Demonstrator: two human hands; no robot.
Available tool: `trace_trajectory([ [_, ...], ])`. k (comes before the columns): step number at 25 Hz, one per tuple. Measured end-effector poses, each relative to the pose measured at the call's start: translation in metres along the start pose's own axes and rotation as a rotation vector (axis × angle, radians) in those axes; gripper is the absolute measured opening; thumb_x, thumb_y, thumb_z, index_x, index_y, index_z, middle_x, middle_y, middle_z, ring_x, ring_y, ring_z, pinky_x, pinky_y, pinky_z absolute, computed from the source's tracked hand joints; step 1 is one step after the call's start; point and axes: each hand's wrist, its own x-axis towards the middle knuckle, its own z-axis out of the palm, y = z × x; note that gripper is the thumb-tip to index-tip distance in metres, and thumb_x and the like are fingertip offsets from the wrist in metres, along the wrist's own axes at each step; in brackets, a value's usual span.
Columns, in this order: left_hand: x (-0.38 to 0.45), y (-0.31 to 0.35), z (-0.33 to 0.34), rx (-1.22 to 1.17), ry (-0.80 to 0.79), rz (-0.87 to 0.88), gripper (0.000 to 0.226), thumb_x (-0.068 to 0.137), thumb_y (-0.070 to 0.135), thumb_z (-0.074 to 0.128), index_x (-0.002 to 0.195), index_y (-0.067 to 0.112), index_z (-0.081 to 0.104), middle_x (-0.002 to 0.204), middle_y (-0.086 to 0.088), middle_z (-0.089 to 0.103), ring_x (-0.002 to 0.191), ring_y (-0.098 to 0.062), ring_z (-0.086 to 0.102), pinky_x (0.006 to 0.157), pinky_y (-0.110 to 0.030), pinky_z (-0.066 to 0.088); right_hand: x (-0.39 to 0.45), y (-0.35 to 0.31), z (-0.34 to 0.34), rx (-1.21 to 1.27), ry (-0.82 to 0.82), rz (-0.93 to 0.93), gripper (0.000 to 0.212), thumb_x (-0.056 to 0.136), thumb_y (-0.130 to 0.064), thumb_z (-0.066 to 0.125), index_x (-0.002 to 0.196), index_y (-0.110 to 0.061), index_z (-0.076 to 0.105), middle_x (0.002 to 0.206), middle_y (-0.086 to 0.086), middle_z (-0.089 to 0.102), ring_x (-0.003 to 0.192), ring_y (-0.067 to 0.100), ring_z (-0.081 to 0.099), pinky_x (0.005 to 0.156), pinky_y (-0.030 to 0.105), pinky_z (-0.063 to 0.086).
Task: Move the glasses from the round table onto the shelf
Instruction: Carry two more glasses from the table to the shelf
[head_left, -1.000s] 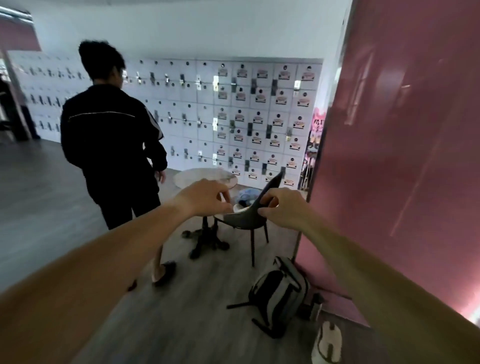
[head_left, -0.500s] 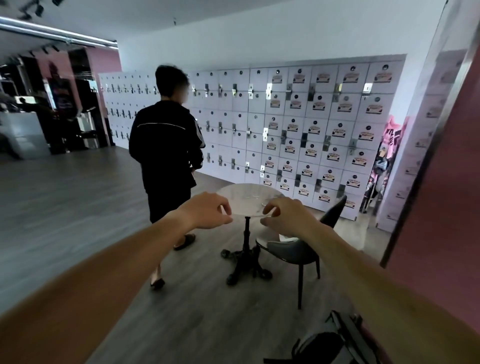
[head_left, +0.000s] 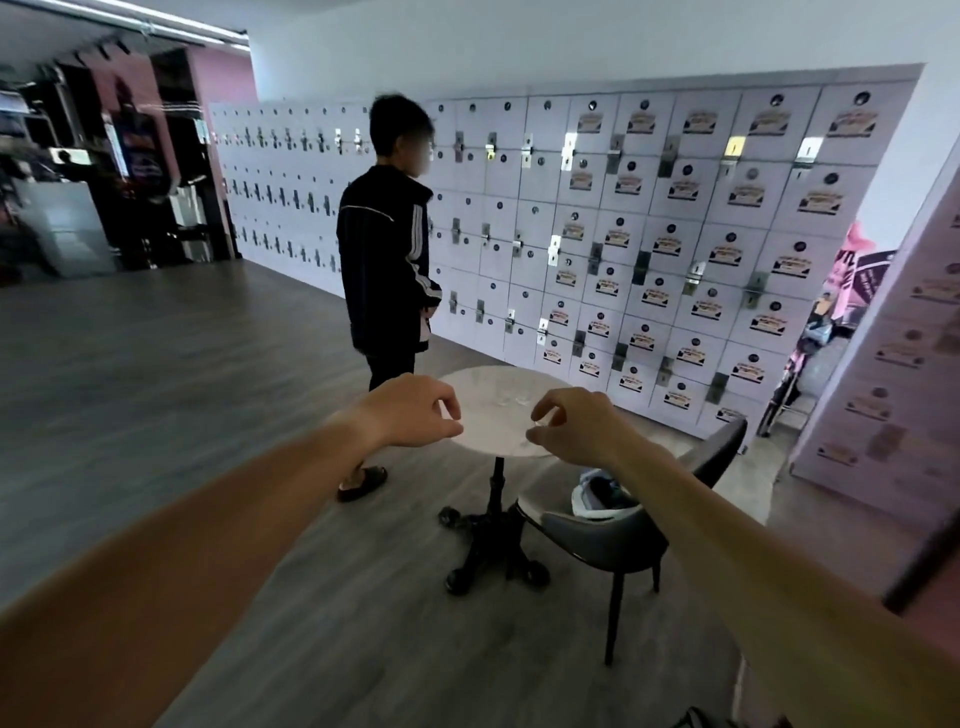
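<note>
**Two bare hands reach toward a round desk with glasses on it**

Seen from a head-worn camera, two bare forearms stretch forward into a dim room with a grey wood-look floor (head_left: 156, 374). The left hand (head_left: 415, 410) hangs in the air over the near left edge of a small round desk (head_left: 485, 421) with a pale top and a black ornate pedestal base. Its fingers curl downward with thumb and fingertips narrowly apart, and it holds nothing. The right hand (head_left: 576, 426) is over the near right edge of the desk, fingers also curled down in a narrow pinch. Whether anything sits between its fingertips cannot be told, as the area is blurred.

The glasses (head_left: 506, 399) are clear and faint, standing on the far part of the desk top, between the two hands and beyond them. Their number is hard to make out.

Just right of the desk stands a dark chair (head_left: 639, 540) with a curved back; a pale bundle (head_left: 597, 496) lies on its seat. On the far left side of the desk a person (head_left: 387, 280) in a dark jacket with white stripes and sandals stands facing a long wall of white lockers (head_left: 649, 249), which runs across the far side of the room. More locker doors show at the right edge.
</note>
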Motion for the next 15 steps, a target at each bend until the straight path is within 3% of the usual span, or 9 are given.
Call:
trace_trajectory([
  [4, 0.088, -0.039, 0.018, -0.010, -0.028, 0.009, 0.015, 0.080, 0.047, 0.068, 0.091, 0.038, 0.068, 0.084, 0.014, 0.068, 0.082, -0.006, 0.062, 0.073, -0.028, 0.048, 0.083, 0.030, 0.010, -0.015, 0.006, 0.051, 0.021, 0.081, -0.040, 0.072, 0.099, -0.030, 0.069, 0.110, 0.001, 0.067, 0.101, 0.022, 0.062, 0.091, 0.038, 0.052],
  [10, 0.256, -0.082, 0.025, -0.016, -0.076, 0.077, 0.013, 0.081, 0.051, 0.066, 0.089, 0.041, 0.063, 0.085, 0.016, 0.068, 0.091, -0.011, 0.055, 0.082, -0.034, 0.046, 0.225, 0.068, 0.009, 0.001, 0.032, 0.133, 0.016, 0.085, -0.036, 0.069, 0.098, -0.028, 0.065, 0.100, 0.003, 0.068, 0.083, 0.017, 0.066, 0.075, 0.031, 0.054],
  [15, 0.364, -0.099, 0.052, 0.019, -0.096, 0.112, 0.018, 0.085, 0.050, 0.066, 0.096, 0.035, 0.067, 0.089, 0.013, 0.065, 0.096, -0.011, 0.054, 0.107, -0.043, 0.035, 0.309, 0.116, 0.027, 0.018, 0.014, 0.224, 0.019, 0.085, -0.037, 0.070, 0.102, -0.028, 0.067, 0.109, 0.001, 0.068, 0.093, 0.018, 0.065, 0.084, 0.033, 0.054],
])
